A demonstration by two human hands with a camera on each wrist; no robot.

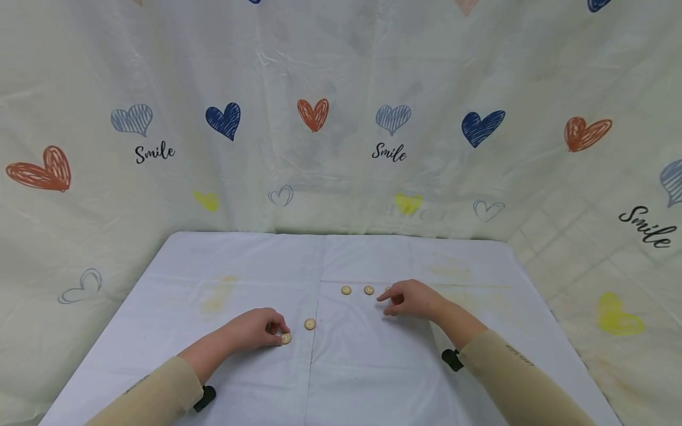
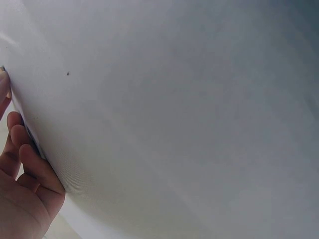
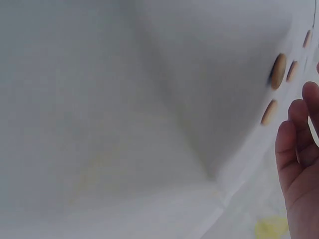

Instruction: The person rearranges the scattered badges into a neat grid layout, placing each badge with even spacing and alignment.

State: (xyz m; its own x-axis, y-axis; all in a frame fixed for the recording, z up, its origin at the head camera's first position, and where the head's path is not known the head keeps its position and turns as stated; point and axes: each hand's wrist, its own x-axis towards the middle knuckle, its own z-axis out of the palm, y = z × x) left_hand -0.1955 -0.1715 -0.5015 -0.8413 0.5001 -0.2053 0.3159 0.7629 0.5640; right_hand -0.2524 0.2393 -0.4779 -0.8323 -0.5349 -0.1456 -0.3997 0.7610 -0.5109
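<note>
Thumb and forefinger of my left hand [image 1: 258, 329] pinch a small round wooden disc [image 1: 286, 338] with faint markings, low over the white tabletop. Just to its right lies a second disc [image 1: 310, 324]. Farther back, a row holds a disc [image 1: 346, 290], another disc [image 1: 369, 290] and a third, mostly hidden behind my right hand [image 1: 412, 299]. That hand hovers by the row's right end, forefinger extended, holding nothing. In the left wrist view the fingers [image 2: 37, 172] bend near the cloth. Several discs [image 3: 278, 71] show beside the fingers in the right wrist view.
A white cloth [image 1: 373, 378] with creases and faint yellow stains covers the table. Behind it hangs a pale curtain [image 1: 341, 71] printed with hearts and "Smile". Each wrist carries a small black device [image 1: 453, 360] under the beige sleeve [image 1: 511, 373].
</note>
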